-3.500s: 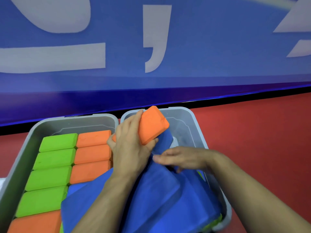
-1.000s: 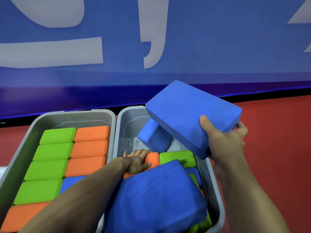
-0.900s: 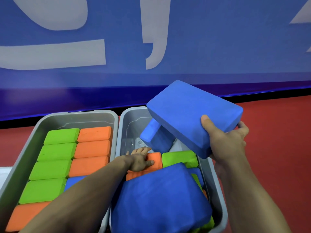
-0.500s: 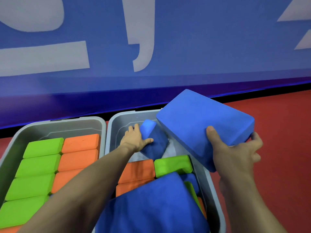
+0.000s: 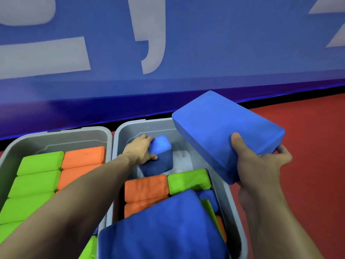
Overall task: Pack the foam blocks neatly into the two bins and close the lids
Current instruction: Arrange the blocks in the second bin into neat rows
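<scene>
Head cam: left hand (image 5: 141,151) grips a small blue block (image 5: 158,156) in the right bin (image 5: 222,186). Right hand (image 5: 261,165) clutches the big blue block (image 5: 224,131). Cram that in crooked and the lid probably won't close.

Big blue block (image 5: 224,131) tilted over right bin (image 5: 226,186); small blue block (image 5: 158,156) inside.

even bright light, soft blur, wide-angle bowing

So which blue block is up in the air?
The big blue block in the right hand, held above the right bin; the other blue ones sit inside.
</scene>
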Action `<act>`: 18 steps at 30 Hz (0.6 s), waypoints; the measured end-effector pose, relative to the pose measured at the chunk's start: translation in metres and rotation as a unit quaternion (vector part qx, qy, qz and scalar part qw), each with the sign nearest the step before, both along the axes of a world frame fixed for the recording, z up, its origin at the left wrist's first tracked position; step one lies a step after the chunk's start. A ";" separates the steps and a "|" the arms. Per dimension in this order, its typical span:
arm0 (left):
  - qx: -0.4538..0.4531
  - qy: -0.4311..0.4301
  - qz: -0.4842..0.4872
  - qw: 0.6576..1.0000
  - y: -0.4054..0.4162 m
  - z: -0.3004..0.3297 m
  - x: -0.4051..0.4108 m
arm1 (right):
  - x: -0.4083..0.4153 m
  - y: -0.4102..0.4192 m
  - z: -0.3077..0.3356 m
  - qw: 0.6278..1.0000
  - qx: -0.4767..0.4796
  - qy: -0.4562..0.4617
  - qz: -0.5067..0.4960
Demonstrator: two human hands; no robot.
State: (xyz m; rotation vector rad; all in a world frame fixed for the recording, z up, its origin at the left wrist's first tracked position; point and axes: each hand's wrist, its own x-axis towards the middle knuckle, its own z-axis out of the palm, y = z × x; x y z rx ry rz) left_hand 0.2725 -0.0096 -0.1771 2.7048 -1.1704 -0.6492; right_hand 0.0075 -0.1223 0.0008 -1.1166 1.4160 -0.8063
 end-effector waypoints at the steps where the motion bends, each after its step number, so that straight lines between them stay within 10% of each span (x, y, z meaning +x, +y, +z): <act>1: 0.012 0.004 -0.018 1.000 0.005 0.003 0.002 | 0.000 0.001 0.001 1.000 -0.002 -0.005 0.000; 18: 0.060 0.120 -0.075 0.988 0.044 -0.003 -0.006 | 0.007 0.002 -0.002 0.999 -0.013 -0.025 0.015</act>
